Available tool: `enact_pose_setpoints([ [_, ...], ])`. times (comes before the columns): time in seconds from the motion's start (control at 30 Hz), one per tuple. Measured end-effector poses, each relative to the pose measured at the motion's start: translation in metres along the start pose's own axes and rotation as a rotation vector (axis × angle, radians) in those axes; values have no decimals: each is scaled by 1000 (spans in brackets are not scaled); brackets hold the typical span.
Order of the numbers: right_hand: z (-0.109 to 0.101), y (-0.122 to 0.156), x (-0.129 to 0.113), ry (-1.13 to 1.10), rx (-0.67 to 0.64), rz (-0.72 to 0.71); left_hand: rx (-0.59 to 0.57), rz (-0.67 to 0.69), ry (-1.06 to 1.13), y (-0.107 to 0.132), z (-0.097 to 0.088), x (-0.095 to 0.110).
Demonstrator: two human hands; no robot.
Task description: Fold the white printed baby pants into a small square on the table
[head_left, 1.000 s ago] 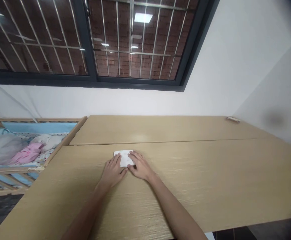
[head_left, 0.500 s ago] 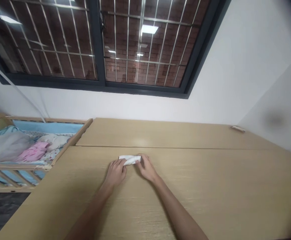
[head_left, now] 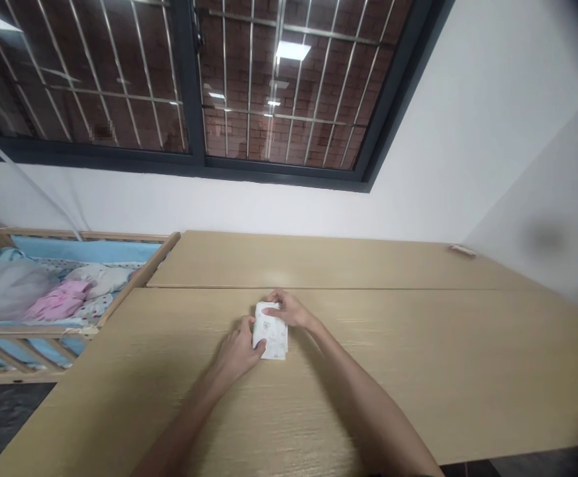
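Two hands hold a folded white bundle on a wooden table.
The left hand (head_left: 240,348) grasps the left edge of the white bundle (head_left: 273,336), thumb on top; the right hand (head_left: 291,311) pinches its far end. The bundle lies on the near board of the table (head_left: 418,364), with a crib (head_left: 134,283) at the left.

A pink cloth (head_left: 60,300) lies in the wooden crib (head_left: 140,279) at left, below a dark-framed window (head_left: 192,86) with metal bars (head_left: 250,79).
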State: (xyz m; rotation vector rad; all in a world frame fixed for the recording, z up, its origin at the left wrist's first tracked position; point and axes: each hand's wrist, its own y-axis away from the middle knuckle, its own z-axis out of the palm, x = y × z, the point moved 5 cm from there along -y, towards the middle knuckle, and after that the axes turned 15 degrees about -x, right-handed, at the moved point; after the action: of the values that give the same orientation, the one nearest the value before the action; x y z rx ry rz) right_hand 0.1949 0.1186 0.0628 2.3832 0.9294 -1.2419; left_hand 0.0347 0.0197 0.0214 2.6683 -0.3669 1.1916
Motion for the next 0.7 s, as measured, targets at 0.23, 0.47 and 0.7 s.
enact_pose_setpoints([
  [0.23,19,-17,25,125,-14,26,11,-122,-351,4,2,14],
  [0.47,11,5,-14,321,13,-102,-4,172,-453,26,17,56],
  [0.7,46,60,-54,344,-395,-241,23,347,-519,41,63,66],
])
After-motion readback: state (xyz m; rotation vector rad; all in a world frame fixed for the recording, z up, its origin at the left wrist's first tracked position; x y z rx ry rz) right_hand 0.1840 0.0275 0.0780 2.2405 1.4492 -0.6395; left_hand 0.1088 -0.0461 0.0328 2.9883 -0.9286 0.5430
